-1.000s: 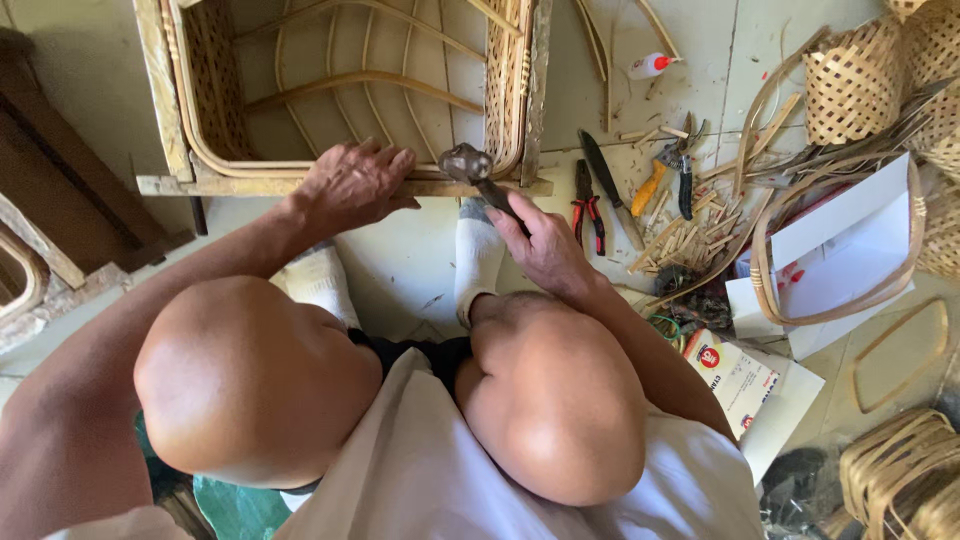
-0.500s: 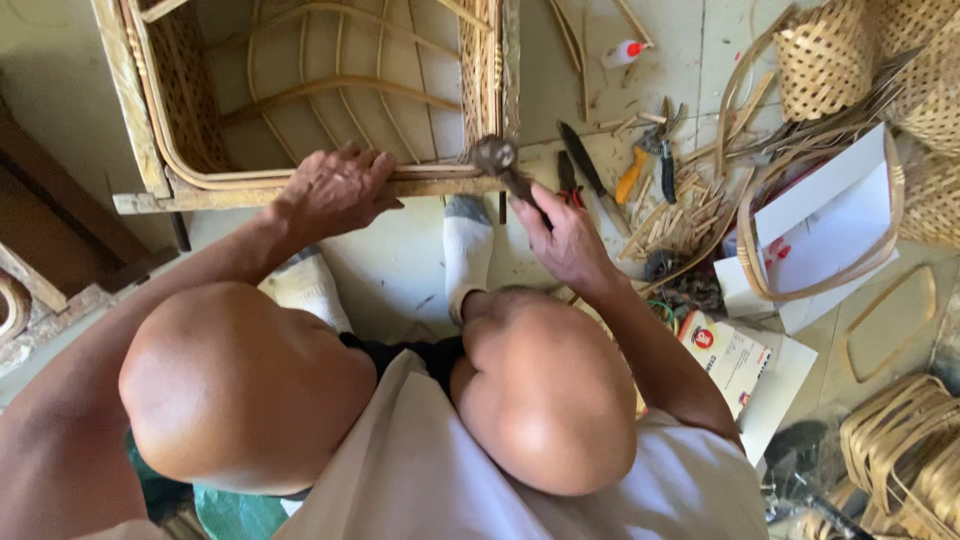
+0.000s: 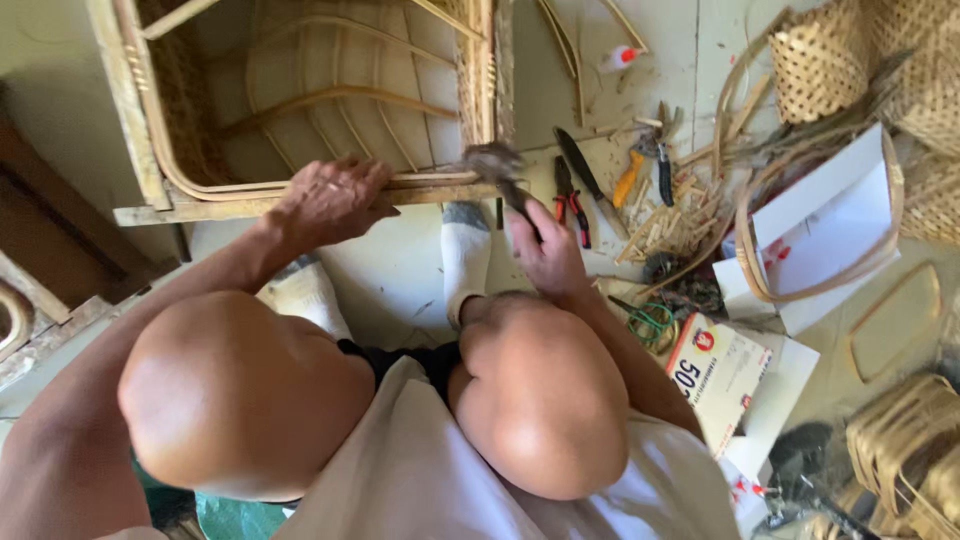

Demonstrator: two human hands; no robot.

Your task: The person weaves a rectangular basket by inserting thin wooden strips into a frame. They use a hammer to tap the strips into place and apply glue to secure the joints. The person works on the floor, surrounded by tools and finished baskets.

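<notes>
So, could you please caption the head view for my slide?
Left hand steadies a rattan frame; right hand holds a hammer against it.

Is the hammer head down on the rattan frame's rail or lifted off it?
Cannot tell for certain: the hammer in the right hand is motion-blurred, its head level with the rail of the rattan frame. The left hand grips that rail.

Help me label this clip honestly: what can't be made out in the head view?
- Hammer head: motion-blurred, so contact with the rattan frame is unclear.
- Right hand: its palm faces away, hiding the grip on the handle.
- Left hand: fingertips curl behind the frame.
- Floor under the knees: hidden.
- Baskets: cut by the edge.
</notes>
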